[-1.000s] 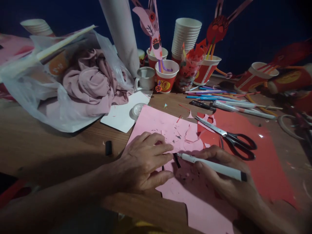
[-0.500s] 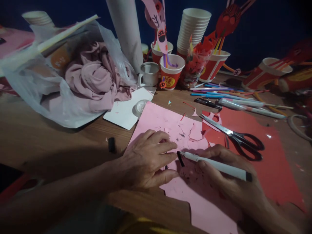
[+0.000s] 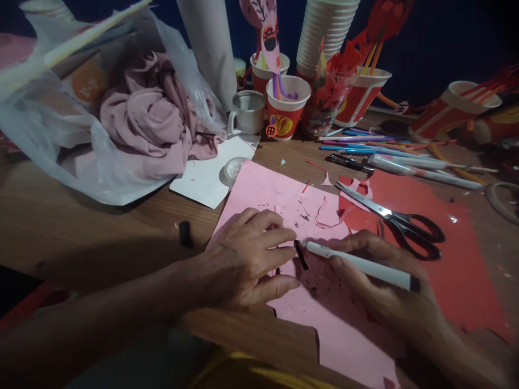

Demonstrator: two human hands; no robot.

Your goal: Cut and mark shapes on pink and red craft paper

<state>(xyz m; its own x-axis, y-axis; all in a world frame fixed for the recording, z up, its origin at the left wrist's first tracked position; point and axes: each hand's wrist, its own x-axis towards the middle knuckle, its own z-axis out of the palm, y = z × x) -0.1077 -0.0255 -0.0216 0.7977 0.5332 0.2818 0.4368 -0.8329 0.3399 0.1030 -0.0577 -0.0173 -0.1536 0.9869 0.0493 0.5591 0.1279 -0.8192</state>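
My left hand [image 3: 255, 259] lies with its fingers spread on a sheet of pink paper [image 3: 348, 335]. In my right hand [image 3: 377, 270] is a white marker [image 3: 360, 266] with a black end, gripped like a pen. The marker's tip points left, at the upper end of a narrow black strip [image 3: 301, 255] near my left fingertips. Small dark and pink scraps are scattered over the pink sheet. Scissors [image 3: 393, 219] with black handles lie partly open on red paper [image 3: 441, 227], beyond my right hand. A black marker cap [image 3: 185, 234] sits left of my left hand.
A plastic bag [image 3: 117, 189] with pink cloth [image 3: 150, 116] stands at the left. Behind are a metal mug [image 3: 248, 113], red paper cups [image 3: 287, 116] and stacked white cups [image 3: 326, 32]. Pens and coloured sticks [image 3: 365, 148] lie at the back right, and a tape roll [image 3: 234, 170] beside the pink sheet.
The view has tilted slightly downward, so the background things sit higher in it. Both hands stay almost where they were, with the marker's tip still at the black strip.
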